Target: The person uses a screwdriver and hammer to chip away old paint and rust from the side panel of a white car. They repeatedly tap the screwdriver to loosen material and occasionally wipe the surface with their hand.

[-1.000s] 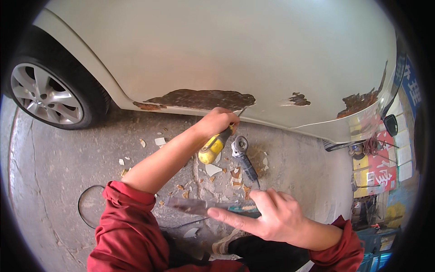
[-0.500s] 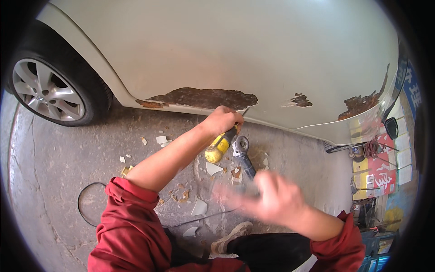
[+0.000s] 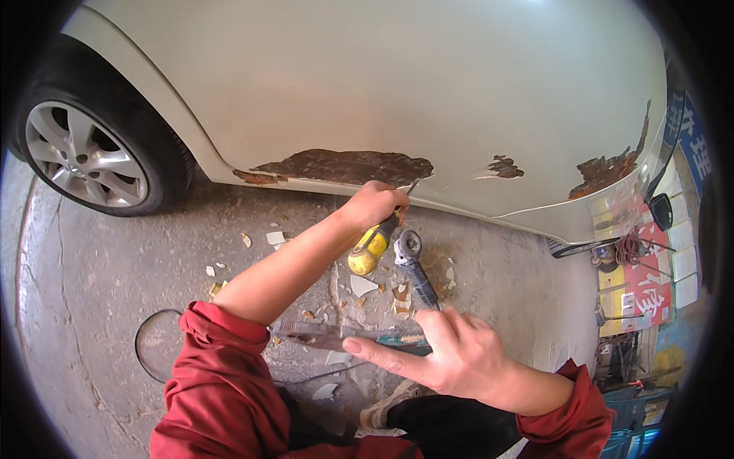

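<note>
Low on a pale car door (image 3: 428, 84) lies a dark, rusty bare patch (image 3: 336, 164) with peeled edges. My left hand (image 3: 377, 203) is closed round a screwdriver (image 3: 370, 251) with a chunky yellow-and-black handle. Its thin shaft points up at the door's lower edge, by the patch's right end. In front of me my right hand (image 3: 462, 352) holds a long flat tool (image 3: 313, 333), grey and brush-like at one end and teal toward the hand. The thumb or a finger stretches along it; motion blurs the tool, so its kind is unclear.
An angle grinder (image 3: 414, 268) lies on the concrete floor right of the screwdriver. Broken filler flakes (image 3: 362, 285) are scattered about, and a black cable (image 3: 138, 348) loops at left. A wheel (image 3: 88, 153) stands far left; smaller rust patches (image 3: 604, 170) mark the door's right. Signs and shelving line the right.
My right hand, smeared by motion before, now shows clearly and sits slightly lower. The long flat tool has come into view across my front. My left hand with the screwdriver has barely moved.
</note>
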### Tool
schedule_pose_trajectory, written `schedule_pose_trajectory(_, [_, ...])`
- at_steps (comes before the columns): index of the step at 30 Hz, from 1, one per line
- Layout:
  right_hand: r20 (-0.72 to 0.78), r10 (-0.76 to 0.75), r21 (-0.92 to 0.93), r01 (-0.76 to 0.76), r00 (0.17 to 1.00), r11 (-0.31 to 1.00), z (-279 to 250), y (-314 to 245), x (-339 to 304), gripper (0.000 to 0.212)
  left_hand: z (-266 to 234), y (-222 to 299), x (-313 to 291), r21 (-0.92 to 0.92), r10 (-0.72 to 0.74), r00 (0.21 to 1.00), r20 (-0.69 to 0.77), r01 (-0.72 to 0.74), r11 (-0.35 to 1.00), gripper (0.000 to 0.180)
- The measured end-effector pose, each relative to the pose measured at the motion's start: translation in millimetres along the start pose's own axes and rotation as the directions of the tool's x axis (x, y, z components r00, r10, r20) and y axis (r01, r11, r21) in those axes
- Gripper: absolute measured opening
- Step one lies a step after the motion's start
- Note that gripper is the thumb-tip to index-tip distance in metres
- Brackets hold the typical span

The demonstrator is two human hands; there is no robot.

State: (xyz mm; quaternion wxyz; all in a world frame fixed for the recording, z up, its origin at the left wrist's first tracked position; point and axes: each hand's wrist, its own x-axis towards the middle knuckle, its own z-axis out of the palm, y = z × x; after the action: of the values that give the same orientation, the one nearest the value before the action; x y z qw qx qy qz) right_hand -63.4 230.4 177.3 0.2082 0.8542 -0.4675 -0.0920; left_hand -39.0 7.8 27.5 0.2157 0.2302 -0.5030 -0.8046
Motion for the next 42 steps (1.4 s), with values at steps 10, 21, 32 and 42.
schedule_pose_trajectory(10, [0.019,0.105,-0.144,-0.101,0.994,0.984,5,7,0,0.066,4,-6,4,-0.002,0.010,1.000,-0.009,-0.010,1.000,0.018])
schedule_pose_trajectory(21, [-0.031,0.100,-0.086,-0.102,0.995,0.991,-1,1,-3,0.065,5,-9,6,0.007,0.015,1.000,-0.009,-0.014,1.000,0.018])
schedule_pose_trajectory(32, [0.046,0.211,-0.088,-0.207,0.976,0.974,22,17,-33,0.071,22,-51,24,0.105,-0.019,0.996,-0.083,0.028,0.994,0.022])
schedule_pose_trajectory(42, [0.394,0.438,0.258,-0.554,0.808,0.791,30,-11,-72,0.085,25,-65,0,0.114,-0.015,0.996,-0.093,0.025,0.993,0.024])
